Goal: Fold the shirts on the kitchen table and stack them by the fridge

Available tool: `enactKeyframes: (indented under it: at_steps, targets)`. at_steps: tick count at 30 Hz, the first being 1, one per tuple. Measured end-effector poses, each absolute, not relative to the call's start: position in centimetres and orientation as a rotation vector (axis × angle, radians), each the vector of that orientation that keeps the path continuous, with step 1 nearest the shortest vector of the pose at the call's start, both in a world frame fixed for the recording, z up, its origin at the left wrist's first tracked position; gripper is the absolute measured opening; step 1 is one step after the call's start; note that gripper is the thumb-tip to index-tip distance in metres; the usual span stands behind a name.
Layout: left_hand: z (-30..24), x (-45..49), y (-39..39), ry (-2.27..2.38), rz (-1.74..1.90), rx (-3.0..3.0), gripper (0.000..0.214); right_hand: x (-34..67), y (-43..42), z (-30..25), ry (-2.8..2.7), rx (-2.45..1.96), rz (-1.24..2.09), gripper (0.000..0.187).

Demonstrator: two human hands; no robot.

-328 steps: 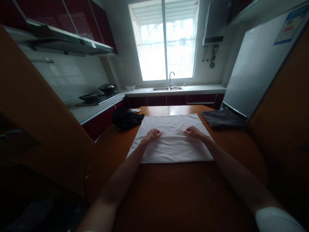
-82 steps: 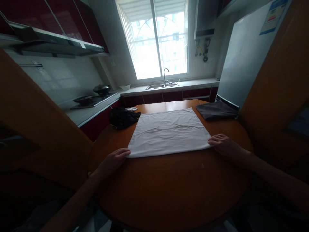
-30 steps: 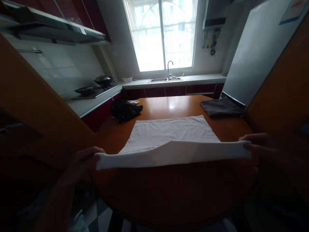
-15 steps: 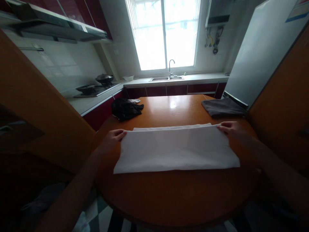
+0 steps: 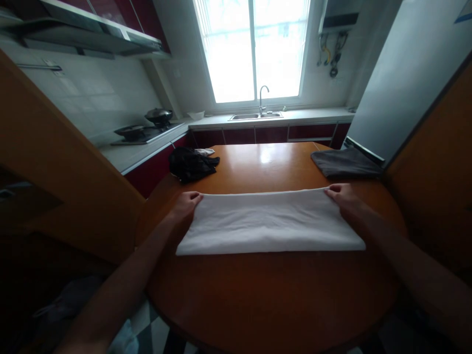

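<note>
A white cloth [image 5: 271,223], folded into a wide band, lies across the wooden table [image 5: 273,300] in front of me. My left hand [image 5: 189,202] pinches its far left corner between thumb and fingers. At the far right corner, my right hand [image 5: 341,194] grips the cloth the same way. Between the hands the far edge is drawn nearly straight, and soft wrinkles run over the middle. The near edge rests on the tabletop and is wider than the far one. Whether the cloth is a garment or a plain sheet, I cannot tell.
Crumpled black fabric [image 5: 191,164] with a small white piece sits at the table's far left. A folded dark grey cloth [image 5: 344,163] lies at the far right. Beyond are a counter with a sink [image 5: 254,116], a stove with pans [image 5: 158,116], and a fridge [image 5: 401,78] on the right.
Both hands have moved slightly inward with the cloth's far edge. That edge has come down over the layer that showed behind it, and wrinkles have appeared on top. The view has shifted slightly.
</note>
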State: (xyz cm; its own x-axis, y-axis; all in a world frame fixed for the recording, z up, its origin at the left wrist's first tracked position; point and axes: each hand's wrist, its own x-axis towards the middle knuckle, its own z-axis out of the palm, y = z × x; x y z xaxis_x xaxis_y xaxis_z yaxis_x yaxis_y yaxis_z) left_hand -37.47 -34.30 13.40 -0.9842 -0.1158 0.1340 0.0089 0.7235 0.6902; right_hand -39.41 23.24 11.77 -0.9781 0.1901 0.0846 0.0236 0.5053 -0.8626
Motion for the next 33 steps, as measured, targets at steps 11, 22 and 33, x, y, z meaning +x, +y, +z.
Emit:
enactKeyframes:
  at_steps: [11, 22, 33]
  targets:
    - [13.5, -38.9, -35.0, -2.796, -0.896, 0.070, 0.048, -41.3, 24.1, 11.7, -2.559, -0.200, 1.380, 0.018]
    - [10.6, -40.8, -34.3, -2.795, -0.538, 0.072, 0.033, -43.7, 24.0, 8.0, -2.757, -0.190, 0.825, 0.024]
    - [11.3, -36.2, -15.7, -2.848, -0.326, -0.749, 0.053, -36.6, 7.9, 11.9, -2.832, 0.547, 0.474, 0.054]
